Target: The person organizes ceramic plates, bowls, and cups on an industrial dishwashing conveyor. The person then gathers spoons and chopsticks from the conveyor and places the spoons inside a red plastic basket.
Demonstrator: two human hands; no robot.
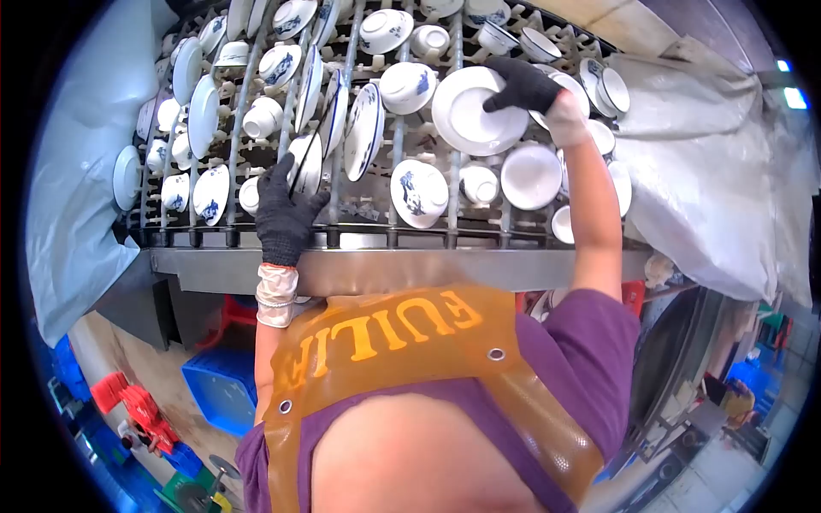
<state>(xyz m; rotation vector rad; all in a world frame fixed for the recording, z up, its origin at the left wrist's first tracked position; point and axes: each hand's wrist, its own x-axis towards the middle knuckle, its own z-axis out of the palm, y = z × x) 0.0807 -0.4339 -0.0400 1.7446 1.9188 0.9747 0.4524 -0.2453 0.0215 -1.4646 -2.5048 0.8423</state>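
Observation:
My left hand (289, 209), in a dark glove, is at the front edge of the rack conveyor (342, 229), its fingers against the lower part of an upright white plate (306, 164). My right hand (523, 87), also gloved, has its thumb over the rim of a large white plate (479, 111) and its other fingers stretched toward the back. Just below that plate lies a white bowl (531, 177). A blue-patterned bowl (419, 193) rests between my hands, near the front. Blue-rimmed plates (364, 131) stand on edge right of my left hand.
More bowls, cups and plates fill the rack on both sides. Plastic sheets hang at the left (77, 171) and right (693, 154). A metal ledge (385, 272) runs along the front. A blue crate (224, 389) is below left.

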